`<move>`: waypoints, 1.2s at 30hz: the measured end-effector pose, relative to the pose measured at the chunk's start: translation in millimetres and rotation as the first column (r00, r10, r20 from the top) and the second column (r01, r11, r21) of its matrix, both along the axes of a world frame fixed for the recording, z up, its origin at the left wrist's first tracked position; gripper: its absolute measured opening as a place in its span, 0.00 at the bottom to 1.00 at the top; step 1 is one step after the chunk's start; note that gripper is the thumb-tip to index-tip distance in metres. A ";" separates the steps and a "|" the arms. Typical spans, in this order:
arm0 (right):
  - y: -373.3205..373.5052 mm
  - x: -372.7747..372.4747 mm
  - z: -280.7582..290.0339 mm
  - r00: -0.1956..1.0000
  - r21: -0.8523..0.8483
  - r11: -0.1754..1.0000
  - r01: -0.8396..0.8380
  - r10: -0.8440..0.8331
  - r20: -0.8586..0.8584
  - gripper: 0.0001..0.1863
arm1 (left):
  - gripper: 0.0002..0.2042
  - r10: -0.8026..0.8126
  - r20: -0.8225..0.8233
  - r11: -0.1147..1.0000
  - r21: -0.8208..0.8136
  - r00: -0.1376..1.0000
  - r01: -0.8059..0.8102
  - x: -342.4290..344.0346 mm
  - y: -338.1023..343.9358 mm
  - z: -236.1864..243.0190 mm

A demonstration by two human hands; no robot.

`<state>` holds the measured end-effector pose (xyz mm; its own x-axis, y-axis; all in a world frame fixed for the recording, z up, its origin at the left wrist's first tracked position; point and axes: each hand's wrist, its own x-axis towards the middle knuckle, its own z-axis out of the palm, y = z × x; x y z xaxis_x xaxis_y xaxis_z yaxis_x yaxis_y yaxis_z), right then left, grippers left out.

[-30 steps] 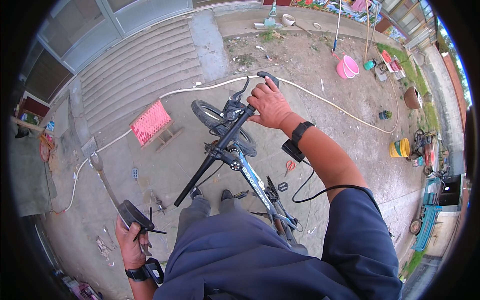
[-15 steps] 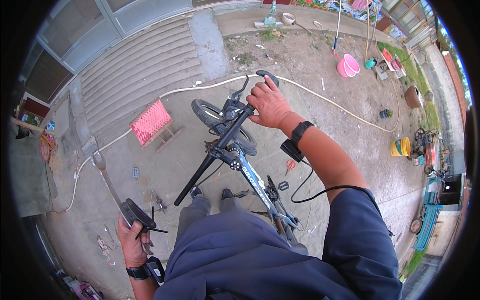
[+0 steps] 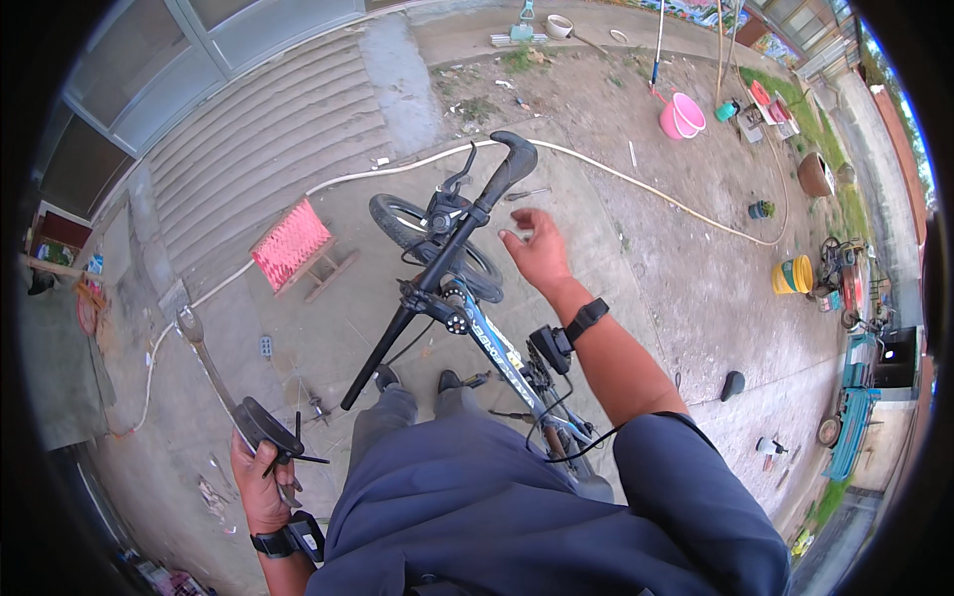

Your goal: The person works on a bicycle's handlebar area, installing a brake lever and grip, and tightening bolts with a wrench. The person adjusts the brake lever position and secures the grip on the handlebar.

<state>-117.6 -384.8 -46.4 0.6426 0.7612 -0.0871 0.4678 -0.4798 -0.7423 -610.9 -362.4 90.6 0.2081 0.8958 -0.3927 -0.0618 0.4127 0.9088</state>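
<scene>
A blue bicycle (image 3: 487, 338) stands in front of me with its black handlebar (image 3: 447, 248) turned across the frame and its front wheel (image 3: 417, 223) on the concrete. My right hand (image 3: 537, 253) hovers just right of the handlebar's right grip (image 3: 510, 164), fingers apart, touching nothing. My left hand (image 3: 260, 482) is low at my side, closed on a long metal wrench (image 3: 204, 358) together with a black round part and thin tools.
A pink stool (image 3: 291, 243) stands left of the wheel. A white hose (image 3: 636, 184) runs across the yard. A pink bucket (image 3: 682, 114), a yellow bucket (image 3: 792, 275), steps (image 3: 268, 109) and clutter lie farther off.
My right hand has let go of the handlebar grip and pulled back to the right, fingers now apart. The left hand still holds the wrench.
</scene>
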 end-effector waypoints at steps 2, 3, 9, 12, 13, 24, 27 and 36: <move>-0.3 -7.2 -17.0 0.864 0.154 0.982 0.112 -0.020 -0.502 0.26 | 0.25 -0.012 -0.004 1.000 0.009 1.000 0.012 1.1 0.7 0.2; -0.9 -10.8 -22.1 0.700 0.142 0.966 0.217 -0.053 -0.713 0.25 | 0.24 -0.008 0.003 1.000 0.016 1.000 0.008 1.9 1.0 0.5; 10.7 -22.0 -23.8 0.462 0.272 0.894 0.357 0.084 -0.883 0.25 | 0.22 -0.076 0.016 0.997 0.014 0.997 0.075 7.8 2.9 2.8; 16.1 -25.8 -23.5 0.436 0.260 0.889 0.377 0.078 -0.897 0.24 | 0.22 -0.085 0.016 0.996 0.025 0.996 0.084 9.3 1.2 5.4; 17.8 -26.6 -24.0 0.422 0.234 0.894 0.382 0.056 -0.905 0.24 | 0.22 -0.085 0.015 0.996 0.024 0.996 0.085 9.2 0.8 6.6; 33.5 -26.8 -16.1 0.208 0.347 0.847 0.402 0.284 -0.936 0.17 | 0.21 -0.043 0.023 0.999 0.004 0.999 0.043 0.3 -9.1 9.7; 42.8 -31.5 -16.1 0.319 0.353 0.874 0.335 0.247 -0.915 0.18 | 0.21 -0.034 0.026 0.999 0.004 0.999 0.034 -2.0 -11.7 9.6; 58.6 -37.5 -18.7 0.444 0.290 0.887 0.359 0.111 -0.889 0.18 | 0.21 -0.001 0.042 1.000 -0.005 0.999 0.001 -6.6 -14.5 5.0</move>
<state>-155.1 -326.2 -65.1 0.4870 0.7858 -0.3812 -0.5739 -0.0411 -0.8179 -617.5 -376.8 95.6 0.2252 0.8937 -0.3881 -0.0994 0.4173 0.9033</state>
